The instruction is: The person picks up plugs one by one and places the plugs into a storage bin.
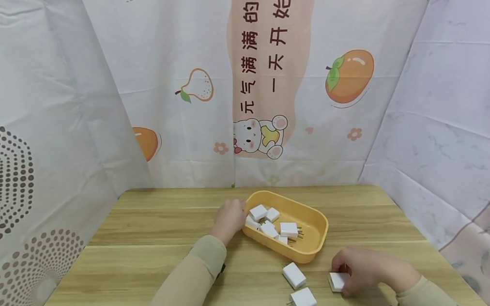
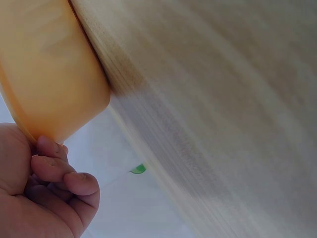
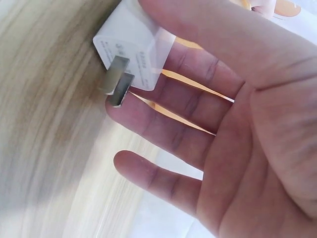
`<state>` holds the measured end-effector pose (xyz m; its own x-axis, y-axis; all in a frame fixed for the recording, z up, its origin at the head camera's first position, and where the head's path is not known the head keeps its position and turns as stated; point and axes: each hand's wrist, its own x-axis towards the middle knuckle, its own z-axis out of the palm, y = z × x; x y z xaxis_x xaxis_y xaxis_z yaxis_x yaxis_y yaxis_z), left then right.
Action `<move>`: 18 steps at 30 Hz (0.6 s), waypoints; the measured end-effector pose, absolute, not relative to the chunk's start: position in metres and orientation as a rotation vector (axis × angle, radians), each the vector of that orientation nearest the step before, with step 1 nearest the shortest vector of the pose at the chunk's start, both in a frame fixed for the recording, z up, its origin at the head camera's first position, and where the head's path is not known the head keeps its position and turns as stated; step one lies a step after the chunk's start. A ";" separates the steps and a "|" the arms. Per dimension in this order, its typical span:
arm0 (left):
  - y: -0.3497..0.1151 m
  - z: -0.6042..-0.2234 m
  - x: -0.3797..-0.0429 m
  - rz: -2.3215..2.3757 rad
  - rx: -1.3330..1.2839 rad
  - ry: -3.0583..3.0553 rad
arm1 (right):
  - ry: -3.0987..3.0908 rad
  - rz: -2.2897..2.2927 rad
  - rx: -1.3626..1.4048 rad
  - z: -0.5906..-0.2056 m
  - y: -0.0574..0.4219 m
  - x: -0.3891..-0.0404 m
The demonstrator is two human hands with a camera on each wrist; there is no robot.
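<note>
My left hand (image 1: 230, 216) grips the rim at the left end of a yellow-orange plastic basket (image 1: 318, 236); in the left wrist view its fingers (image 2: 81, 183) curl by the basket's edge. Inside lie several white charger plugs (image 1: 288, 229), heaped toward the left end. My right hand (image 1: 362, 266) pinches another white charger plug (image 3: 130, 42) between thumb and fingers, low over the table. Its two flat metal prongs (image 3: 119, 82) show in the right wrist view, while the ring and little fingers stay extended.
Two more white charger plugs, one (image 1: 294, 275) nearer the basket and one (image 1: 303, 300) nearer me, lie on the wooden table (image 1: 158, 258) left of my right hand. Printed curtains (image 1: 182, 139) hang behind the table and along both sides.
</note>
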<state>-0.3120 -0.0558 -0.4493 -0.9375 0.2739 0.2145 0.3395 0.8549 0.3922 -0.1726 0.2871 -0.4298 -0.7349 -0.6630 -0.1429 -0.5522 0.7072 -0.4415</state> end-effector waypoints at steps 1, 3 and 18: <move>-0.056 -0.449 -0.312 -0.648 -0.481 -2.879 | 2.626 -0.542 -0.962 -0.429 0.287 -0.173; -0.056 -0.449 -0.312 -0.650 -0.484 -2.878 | 2.626 -0.547 -0.956 -0.427 0.287 -0.174; -0.056 -0.448 -0.311 -0.641 -0.477 -2.881 | 2.735 -0.499 -0.990 -0.418 0.290 -0.183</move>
